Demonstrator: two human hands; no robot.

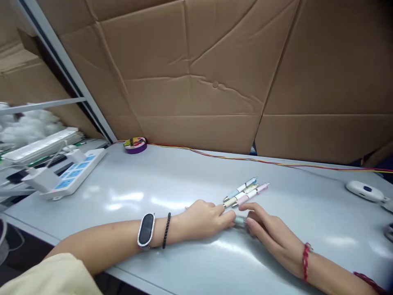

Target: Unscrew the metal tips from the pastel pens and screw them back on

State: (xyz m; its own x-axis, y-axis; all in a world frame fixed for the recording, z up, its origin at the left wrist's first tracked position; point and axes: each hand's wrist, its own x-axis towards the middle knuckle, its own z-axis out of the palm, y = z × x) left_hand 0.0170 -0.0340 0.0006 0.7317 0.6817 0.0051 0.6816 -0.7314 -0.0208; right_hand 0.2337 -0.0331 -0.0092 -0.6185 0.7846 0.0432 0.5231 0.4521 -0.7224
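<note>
My left hand (204, 219), with a band watch on the wrist, lies knuckles up over the table and is closed on a pale green pen (240, 221). Most of that pen is hidden under the hand; a small tip shows past the far side of the wrist. My right hand (268, 233) has thumb and curled fingers at the pen's other end, the index finger reaching forward. Just beyond the hands, three pens lie side by side at a slant: a blue and white pen (239, 190), a cream pen (241, 196) and a pink and white pen (250, 195).
The grey table (129, 180) backs onto a cardboard sheet (184, 82). A purple tape roll (135, 146) sits by thin wires (215, 156) along the back edge. At left is a power strip (75, 174) with plugged-in adapters; at right, a white device (364, 191).
</note>
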